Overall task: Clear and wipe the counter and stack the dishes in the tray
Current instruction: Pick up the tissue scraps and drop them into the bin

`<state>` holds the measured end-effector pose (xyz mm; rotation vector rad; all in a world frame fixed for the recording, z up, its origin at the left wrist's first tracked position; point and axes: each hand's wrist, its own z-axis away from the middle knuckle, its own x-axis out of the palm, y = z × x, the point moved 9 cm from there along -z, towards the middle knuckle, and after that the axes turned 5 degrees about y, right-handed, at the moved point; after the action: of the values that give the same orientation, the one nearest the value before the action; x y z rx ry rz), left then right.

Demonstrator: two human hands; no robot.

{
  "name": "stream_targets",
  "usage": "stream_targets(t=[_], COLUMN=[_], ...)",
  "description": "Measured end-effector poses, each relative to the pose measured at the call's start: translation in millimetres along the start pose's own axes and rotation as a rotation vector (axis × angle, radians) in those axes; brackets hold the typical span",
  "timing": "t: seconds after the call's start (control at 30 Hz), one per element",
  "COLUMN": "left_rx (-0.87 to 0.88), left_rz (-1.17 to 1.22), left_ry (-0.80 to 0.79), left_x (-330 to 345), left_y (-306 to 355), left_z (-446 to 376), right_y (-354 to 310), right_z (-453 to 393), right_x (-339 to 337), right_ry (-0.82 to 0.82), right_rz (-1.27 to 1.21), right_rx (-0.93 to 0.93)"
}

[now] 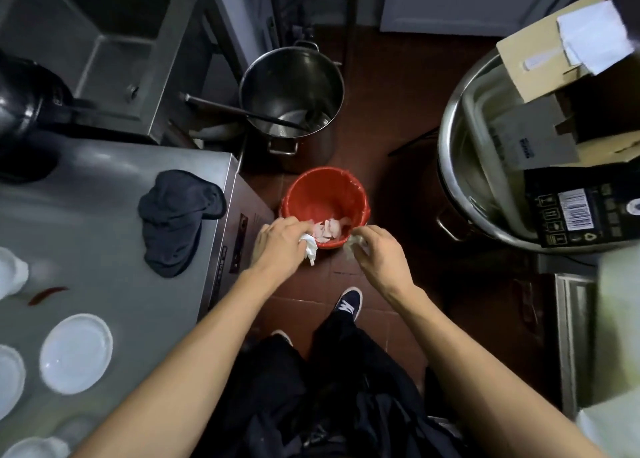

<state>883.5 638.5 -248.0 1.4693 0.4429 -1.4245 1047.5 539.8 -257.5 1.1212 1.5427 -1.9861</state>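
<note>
Both my hands hover over the near rim of a red bucket (325, 194) on the floor, which holds crumpled white paper scraps (329, 229). My left hand (280, 243) is shut on a white tissue (309, 249) that hangs below the fingers. My right hand (374, 246) pinches a pale, blurred scrap (353, 244) at the bucket's edge. On the steel counter (104, 249) to the left lie a dark cloth (176, 218), a red chilli (46, 295) and white plates (76, 352).
A tall steel pot (294, 97) with a ladle stands behind the bucket. A wide steel pot (485, 166) with cardboard boxes (554, 76) on it is at the right. A sink (110, 52) lies at the upper left. My shoe (348, 303) stands on the brown tile floor.
</note>
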Motion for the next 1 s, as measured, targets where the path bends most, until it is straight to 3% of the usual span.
stream_targets(t=[0.3,0.63,1.0], left_rx=[-0.059,-0.099,-0.200], left_rz=[0.022,0.112,0.080], left_ry=[-0.079,-0.168,-0.325], left_x=[28.1,80.0,187.5], left_y=[-17.1,-50.3,-117.1], left_z=[-55.3,-143.7,-228.5], right_y=[31.1,73.8,148.7], right_z=[-46.0,-109.6,-163.0], right_x=[27.5,93.5,197.1], right_ry=[-0.095,-0.144,-0.242], right_rz=[0.014,0.058,0.035], right_rx=[0.054,0.247,0.377])
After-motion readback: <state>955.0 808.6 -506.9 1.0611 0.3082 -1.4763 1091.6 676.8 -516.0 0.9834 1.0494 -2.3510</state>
